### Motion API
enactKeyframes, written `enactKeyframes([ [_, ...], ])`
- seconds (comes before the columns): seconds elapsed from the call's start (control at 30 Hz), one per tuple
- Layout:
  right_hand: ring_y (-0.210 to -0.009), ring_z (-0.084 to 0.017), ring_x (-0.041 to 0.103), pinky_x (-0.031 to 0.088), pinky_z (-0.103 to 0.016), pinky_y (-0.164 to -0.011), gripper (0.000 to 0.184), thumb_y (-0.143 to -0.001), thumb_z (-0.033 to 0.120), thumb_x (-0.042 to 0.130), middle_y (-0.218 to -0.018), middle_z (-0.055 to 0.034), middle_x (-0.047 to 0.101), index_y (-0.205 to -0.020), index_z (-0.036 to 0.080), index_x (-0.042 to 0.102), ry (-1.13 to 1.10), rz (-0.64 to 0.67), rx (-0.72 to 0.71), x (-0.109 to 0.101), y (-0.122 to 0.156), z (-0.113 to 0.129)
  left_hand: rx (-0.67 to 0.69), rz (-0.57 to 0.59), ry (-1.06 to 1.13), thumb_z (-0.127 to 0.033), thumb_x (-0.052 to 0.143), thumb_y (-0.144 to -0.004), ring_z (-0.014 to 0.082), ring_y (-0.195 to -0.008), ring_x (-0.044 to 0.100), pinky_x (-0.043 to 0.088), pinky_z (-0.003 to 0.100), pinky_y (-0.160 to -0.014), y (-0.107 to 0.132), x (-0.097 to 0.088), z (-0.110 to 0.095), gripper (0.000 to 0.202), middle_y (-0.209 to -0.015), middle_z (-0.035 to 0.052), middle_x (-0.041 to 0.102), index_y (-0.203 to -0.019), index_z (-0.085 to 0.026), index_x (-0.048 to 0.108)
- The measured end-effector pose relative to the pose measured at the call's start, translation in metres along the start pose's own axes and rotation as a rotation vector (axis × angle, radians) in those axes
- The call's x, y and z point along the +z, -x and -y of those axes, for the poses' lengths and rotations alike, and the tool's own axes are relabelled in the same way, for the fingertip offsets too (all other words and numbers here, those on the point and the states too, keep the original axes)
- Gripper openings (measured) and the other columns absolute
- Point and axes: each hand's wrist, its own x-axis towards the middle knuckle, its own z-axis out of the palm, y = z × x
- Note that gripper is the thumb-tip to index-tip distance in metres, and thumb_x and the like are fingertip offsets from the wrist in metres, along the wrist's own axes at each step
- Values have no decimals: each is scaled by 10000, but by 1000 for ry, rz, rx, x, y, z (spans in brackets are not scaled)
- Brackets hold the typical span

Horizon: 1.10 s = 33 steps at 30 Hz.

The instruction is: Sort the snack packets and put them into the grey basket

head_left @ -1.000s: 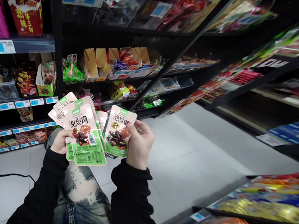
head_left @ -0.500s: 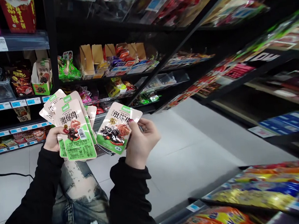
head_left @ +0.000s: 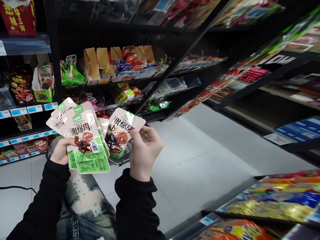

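My left hand (head_left: 63, 150) is closed on a fanned stack of flat snack pouches (head_left: 89, 156), beige above and green below, with a barcode on the front one. A single snack pouch (head_left: 119, 136) of the same colours is pinched between the thumb and fingers of my right hand (head_left: 147, 147). It tilts to the right, and its left edge lies behind the stack. Both hands are above my knee, in front of the shelves. The stack's rear pouches are mostly covered by the front one.
A small open box (head_left: 44, 83) of similar pouches stands on the left shelf. Behind my hands, part of a dark basket (head_left: 125, 156) shows. Bright snack bags (head_left: 231, 235) fill a low rack at lower right. Pale floor tiles (head_left: 192, 169) run between the shelves. A black cable (head_left: 11, 187) crosses the floor.
The single pouch in my right hand has moved left and now partly tucks behind the stack. My left hand and the stack have shifted slightly right.
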Motion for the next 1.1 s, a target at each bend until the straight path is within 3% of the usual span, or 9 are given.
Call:
enactKeyframes([
  [0.3,-581,-97,501,386,-225,-530,167,-629,285,650,-649,14,561,-711,154,588,71,-75,-52,-6,-5,1,48,-29,108,-45,464,-486,274,-800,708,553,397,-849,-3,2,1,422,-717,69,732,-863,-83,652],
  [0.43,-580,-99,509,393,-228,-543,156,-609,270,655,-638,20,565,-692,152,595,86,65,20,-5,-3,1,20,-2,128,-32,462,-490,269,-801,707,556,397,-839,-3,6,4,438,-734,67,733,-885,-79,646],
  [0.67,-554,-114,519,408,-244,-533,192,-638,341,657,-595,17,572,-666,168,578,79,353,122,15,13,1,44,-15,64,-7,489,-507,264,-817,707,550,389,-856,-8,7,15,368,-742,61,734,-823,-97,654],
  [0.77,-601,-128,531,428,-263,-570,226,-683,388,629,-647,0,585,-725,171,586,79,392,86,17,14,-1,44,-41,12,-14,515,-508,269,-803,708,550,387,-853,-8,8,15,310,-712,65,731,-770,-94,660],
  [0.9,-637,-120,507,419,-268,-600,243,-744,409,593,-742,-8,568,-827,181,589,95,292,-97,9,13,5,103,-82,-59,-38,561,-493,275,-779,707,552,383,-843,-6,11,14,260,-669,58,725,-724,-93,670],
  [1.0,-642,-118,484,391,-259,-605,219,-718,377,644,-708,9,551,-832,195,601,166,490,-169,4,17,15,178,-88,-106,-55,608,-486,286,-851,697,539,386,-872,-6,13,13,334,-760,67,740,-808,-91,688],
  [1.1,-608,-108,436,346,-247,-589,227,-656,328,713,-619,41,495,-811,200,609,309,642,-145,4,20,21,240,-91,-155,-61,658,-487,297,-947,673,516,391,-916,-6,13,12,430,-845,75,745,-913,-97,688],
])
